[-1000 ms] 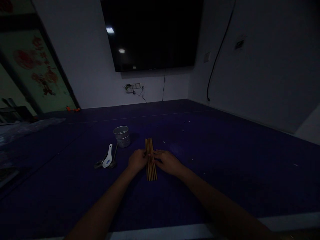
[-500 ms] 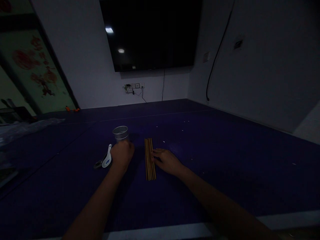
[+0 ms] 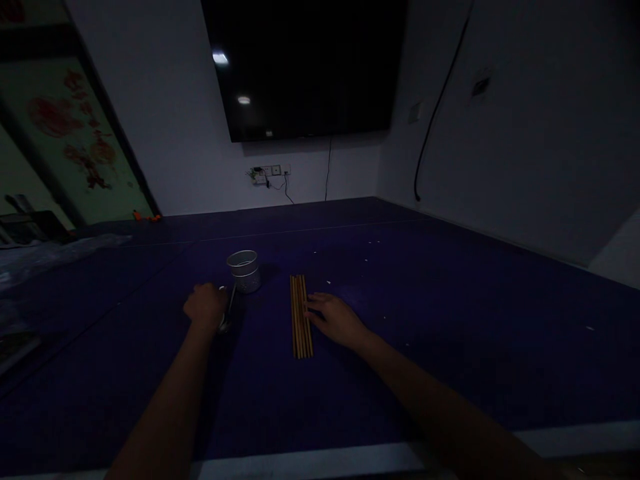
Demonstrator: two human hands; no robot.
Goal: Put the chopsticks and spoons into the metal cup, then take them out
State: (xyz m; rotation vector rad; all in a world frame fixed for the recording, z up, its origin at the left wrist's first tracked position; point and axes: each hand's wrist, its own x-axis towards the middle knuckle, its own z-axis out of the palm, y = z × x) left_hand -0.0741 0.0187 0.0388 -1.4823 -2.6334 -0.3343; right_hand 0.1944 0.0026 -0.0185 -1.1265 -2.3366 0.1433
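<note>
My left hand is closed, fingers curled downward, over the spot of a white spoon. Only the handle tip of the white spoon and a sliver by my wrist show; whether my fingers grip it is hidden. Just right of this hand a metal spoon lies with its handle pointing at a silver metal cup, which stands upright. Several wooden chopsticks lie side by side in a row. My right hand is open, its outstretched fingertips at the right edge of the row.
Everything lies on a wide purple surface with a pale front edge and small white scraps. Clear plastic wrap and a dark flat object are at the left. A television hangs on the wall behind.
My left hand has moved left from in front of the cup to over the white spoon. The cup and a metal spoon beside it have come into view. My right hand stays by the chopsticks.
</note>
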